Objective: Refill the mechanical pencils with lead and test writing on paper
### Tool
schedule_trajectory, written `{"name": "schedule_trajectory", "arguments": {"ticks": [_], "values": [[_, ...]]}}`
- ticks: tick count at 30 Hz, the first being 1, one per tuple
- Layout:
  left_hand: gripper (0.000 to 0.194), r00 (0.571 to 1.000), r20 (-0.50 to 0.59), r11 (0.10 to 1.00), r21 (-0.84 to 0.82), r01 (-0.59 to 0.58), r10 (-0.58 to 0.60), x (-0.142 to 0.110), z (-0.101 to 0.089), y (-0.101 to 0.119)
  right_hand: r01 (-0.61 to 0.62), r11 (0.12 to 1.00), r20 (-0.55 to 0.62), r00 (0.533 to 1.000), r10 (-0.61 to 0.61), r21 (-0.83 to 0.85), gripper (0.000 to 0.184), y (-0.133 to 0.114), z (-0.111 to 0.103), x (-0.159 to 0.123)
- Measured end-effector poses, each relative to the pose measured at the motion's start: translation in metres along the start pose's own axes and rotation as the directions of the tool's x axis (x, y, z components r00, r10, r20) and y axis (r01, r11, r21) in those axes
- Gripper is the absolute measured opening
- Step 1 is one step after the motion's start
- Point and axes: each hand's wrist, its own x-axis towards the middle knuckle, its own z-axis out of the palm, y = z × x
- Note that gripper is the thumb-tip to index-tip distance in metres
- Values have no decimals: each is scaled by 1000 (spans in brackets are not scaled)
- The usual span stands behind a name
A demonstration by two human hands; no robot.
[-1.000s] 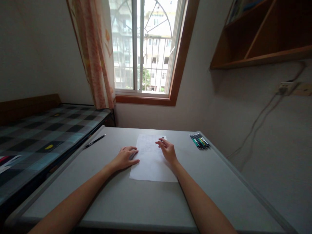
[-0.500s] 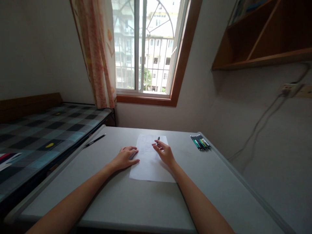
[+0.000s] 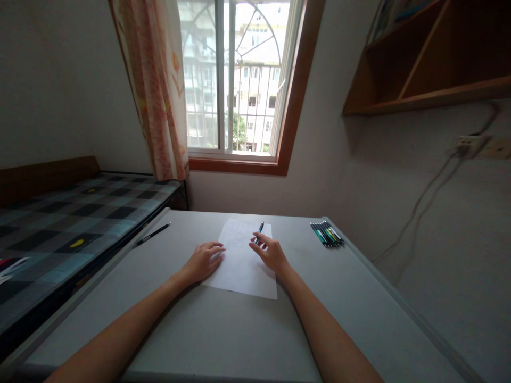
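Note:
A sheet of white paper [image 3: 243, 271] lies on the grey-white table [image 3: 223, 335], with faint marks near its far end too small to read. My left hand [image 3: 205, 260] rests on the sheet's left edge, fingers stretched out and holding nothing. Between the fingers of my right hand [image 3: 272, 254] is a dark pen [image 3: 261, 227], its upper end pointing away from me. That hand is over the right part of the paper; whether the pen's tip touches it I cannot tell.
A row of several pens [image 3: 327, 234] lies at the table's far right. One black pen [image 3: 152, 234] is by the left edge. A bed with a checked cover [image 3: 115, 213] stands left of the table, and a wooden shelf [image 3: 423, 101] hangs on the right wall.
The paper has turned slightly, its near edge shifting left. My left hand's thumb has drawn in toward the fingers. The pen in my right hand shows more of its length.

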Motion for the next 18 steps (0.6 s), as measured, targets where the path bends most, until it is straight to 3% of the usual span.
{"name": "schedule_trajectory", "arguments": {"ticks": [6,18], "values": [[27,998,20,997,-51,-62,63,-2,1,5,16,998,-21,1000,-17,-69,43,8,-4,0],[28,1000,29,997,-73,-5,7,-3,3,3,8,996,13,1000,-7,-93,39,11,-3,-2]]}}
